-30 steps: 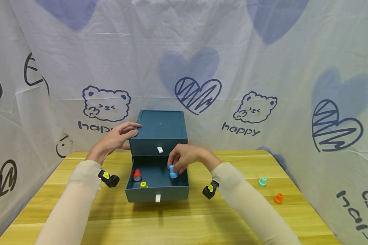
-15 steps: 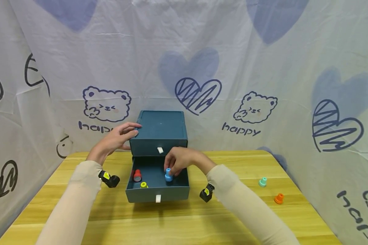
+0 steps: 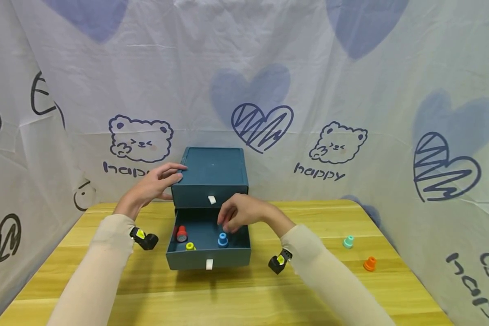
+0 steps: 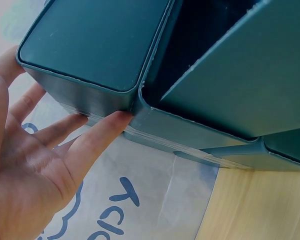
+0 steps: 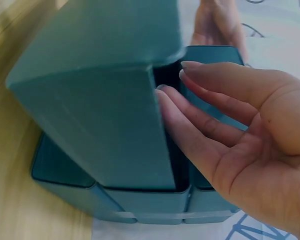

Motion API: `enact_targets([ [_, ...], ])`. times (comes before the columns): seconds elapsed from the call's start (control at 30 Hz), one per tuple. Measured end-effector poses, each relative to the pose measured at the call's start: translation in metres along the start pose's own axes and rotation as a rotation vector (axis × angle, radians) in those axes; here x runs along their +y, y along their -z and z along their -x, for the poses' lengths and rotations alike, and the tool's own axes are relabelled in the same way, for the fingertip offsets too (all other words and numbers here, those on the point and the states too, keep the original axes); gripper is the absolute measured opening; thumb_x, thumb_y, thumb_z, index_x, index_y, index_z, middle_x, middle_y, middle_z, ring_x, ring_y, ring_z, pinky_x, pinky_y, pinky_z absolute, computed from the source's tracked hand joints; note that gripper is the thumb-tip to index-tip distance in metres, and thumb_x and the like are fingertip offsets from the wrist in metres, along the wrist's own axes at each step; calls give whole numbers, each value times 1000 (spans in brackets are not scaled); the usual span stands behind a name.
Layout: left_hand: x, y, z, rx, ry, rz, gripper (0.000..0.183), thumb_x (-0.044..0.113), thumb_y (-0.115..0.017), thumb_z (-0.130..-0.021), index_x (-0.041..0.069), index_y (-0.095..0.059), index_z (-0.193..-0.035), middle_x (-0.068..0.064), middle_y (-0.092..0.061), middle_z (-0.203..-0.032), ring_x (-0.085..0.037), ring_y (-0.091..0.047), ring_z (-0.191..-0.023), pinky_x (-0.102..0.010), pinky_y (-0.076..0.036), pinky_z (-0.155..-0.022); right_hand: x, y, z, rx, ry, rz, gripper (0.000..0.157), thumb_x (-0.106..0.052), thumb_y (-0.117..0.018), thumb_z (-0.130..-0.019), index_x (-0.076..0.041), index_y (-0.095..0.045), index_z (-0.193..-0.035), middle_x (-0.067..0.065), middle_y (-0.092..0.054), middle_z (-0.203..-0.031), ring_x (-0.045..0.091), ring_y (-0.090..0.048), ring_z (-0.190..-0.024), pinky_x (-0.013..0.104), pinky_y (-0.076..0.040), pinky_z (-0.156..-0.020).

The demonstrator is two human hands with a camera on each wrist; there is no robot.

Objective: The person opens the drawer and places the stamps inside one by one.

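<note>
A small blue stamp (image 3: 222, 240) stands upright in the pulled-out lower drawer (image 3: 209, 260) of a dark teal drawer box (image 3: 213, 165). My right hand (image 3: 242, 213) hovers over the drawer just behind the stamp, fingers loosely bent and holding nothing. In the right wrist view, the fingertips (image 5: 165, 95) reach past the drawer's side wall. My left hand (image 3: 156, 183) touches the box's upper left side. The left wrist view shows its fingers (image 4: 97, 140) spread and mostly straight against the box. A red stamp (image 3: 181, 234) lies at the drawer's left, and a yellow stamp (image 3: 190, 246) is near its front.
On the wooden table (image 3: 309, 280), a mint stamp (image 3: 348, 242) and an orange stamp (image 3: 370, 264) stand to the right. The upper drawer (image 3: 195, 195), with a white pull tab (image 3: 212, 199), is closed. A printed cloth (image 3: 269, 90) hangs behind.
My right hand moved the blue stamp left and toward the drawer's front, then let go of it and drew back slightly. The left hand stays in place on the box.
</note>
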State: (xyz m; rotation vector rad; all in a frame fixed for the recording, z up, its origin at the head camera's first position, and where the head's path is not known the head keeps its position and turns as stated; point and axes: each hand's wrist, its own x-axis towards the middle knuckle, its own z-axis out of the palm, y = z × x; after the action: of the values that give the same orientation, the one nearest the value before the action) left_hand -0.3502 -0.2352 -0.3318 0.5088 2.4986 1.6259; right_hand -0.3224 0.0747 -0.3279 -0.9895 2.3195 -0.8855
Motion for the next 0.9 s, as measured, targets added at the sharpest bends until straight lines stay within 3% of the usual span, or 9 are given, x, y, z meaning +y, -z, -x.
enact_targets([
  [0.37,2,0,1,4,3,-18,57,42,-54,-107,14,-42,-154,-19,-29,-168,-45,-30,-153,-69,-48,-106,-6,5,21,27,68,-103,26,-4,-74,-93,6,-70,-117,15,-74,-104,15,-71,-84,31,-65,-81],
  [0.9,2,0,3,2,6,-18,57,43,-54,-107,14,-42,-155,-19,-28,-169,-46,-29,-154,-69,-48,-106,-12,-4,58,97,145,-23,24,-10,-74,-94,-4,-74,-117,7,-76,-105,11,-70,-89,24,-62,-83],
])
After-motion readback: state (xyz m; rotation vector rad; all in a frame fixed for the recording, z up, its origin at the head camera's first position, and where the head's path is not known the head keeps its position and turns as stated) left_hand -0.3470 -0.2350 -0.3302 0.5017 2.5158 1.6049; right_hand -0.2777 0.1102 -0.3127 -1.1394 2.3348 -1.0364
